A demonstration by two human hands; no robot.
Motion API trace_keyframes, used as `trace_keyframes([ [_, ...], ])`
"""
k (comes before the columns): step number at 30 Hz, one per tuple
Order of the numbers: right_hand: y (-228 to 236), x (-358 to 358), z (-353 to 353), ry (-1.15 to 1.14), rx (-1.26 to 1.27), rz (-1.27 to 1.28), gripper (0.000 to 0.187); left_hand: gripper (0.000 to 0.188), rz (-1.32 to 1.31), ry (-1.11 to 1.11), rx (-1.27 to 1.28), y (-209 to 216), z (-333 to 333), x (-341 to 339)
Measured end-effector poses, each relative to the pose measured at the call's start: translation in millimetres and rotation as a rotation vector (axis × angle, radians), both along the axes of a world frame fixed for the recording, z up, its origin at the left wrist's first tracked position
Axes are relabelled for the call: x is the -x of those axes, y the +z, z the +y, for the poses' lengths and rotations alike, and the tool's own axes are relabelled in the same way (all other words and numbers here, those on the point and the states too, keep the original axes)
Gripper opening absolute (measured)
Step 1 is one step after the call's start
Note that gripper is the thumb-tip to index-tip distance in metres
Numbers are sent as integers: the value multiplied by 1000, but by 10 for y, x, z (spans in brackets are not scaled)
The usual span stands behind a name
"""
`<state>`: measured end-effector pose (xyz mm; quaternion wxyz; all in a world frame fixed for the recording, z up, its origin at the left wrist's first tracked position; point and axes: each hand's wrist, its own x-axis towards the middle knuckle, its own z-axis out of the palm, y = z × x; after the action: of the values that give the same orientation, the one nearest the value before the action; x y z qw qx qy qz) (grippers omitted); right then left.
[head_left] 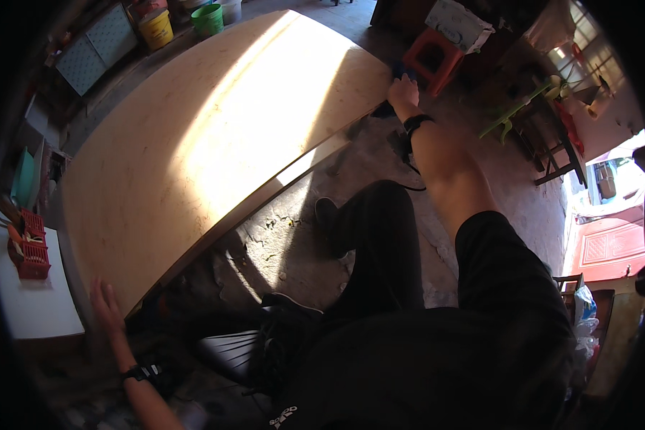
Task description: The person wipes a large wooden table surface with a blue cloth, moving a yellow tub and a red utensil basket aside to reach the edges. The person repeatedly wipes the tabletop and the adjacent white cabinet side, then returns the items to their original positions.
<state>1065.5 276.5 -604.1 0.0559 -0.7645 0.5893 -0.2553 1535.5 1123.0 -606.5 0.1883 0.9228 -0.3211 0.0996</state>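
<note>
Stretching both arms wide, the person presses the flat left hand (106, 307) and gripping right hand (403, 93) on the big wooden board (208, 136) to keep its two ends steady.

smooth matt pale wood board (193, 136), rough cracked concrete floor (294, 244)

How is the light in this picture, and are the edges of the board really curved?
Head view: a bright sun patch glares across the board; the left hand sits in deep shadow, the right hand in dimmer light; the board's curve is fisheye distortion.

Workshop: large plywood sheet (215, 136), paint buckets (183, 23)
</note>
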Motion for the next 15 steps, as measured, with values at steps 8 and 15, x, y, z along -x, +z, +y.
trace_keyframes([
  [8, -199, -709, 1804, -68, 59, -531, 55, 51, -36, 76, -122, 88, -137, 109],
  [15, -495, -1392, 3165, 43, 128, -594, 58, 50, -79, 26, -87, 175, -194, 164],
])
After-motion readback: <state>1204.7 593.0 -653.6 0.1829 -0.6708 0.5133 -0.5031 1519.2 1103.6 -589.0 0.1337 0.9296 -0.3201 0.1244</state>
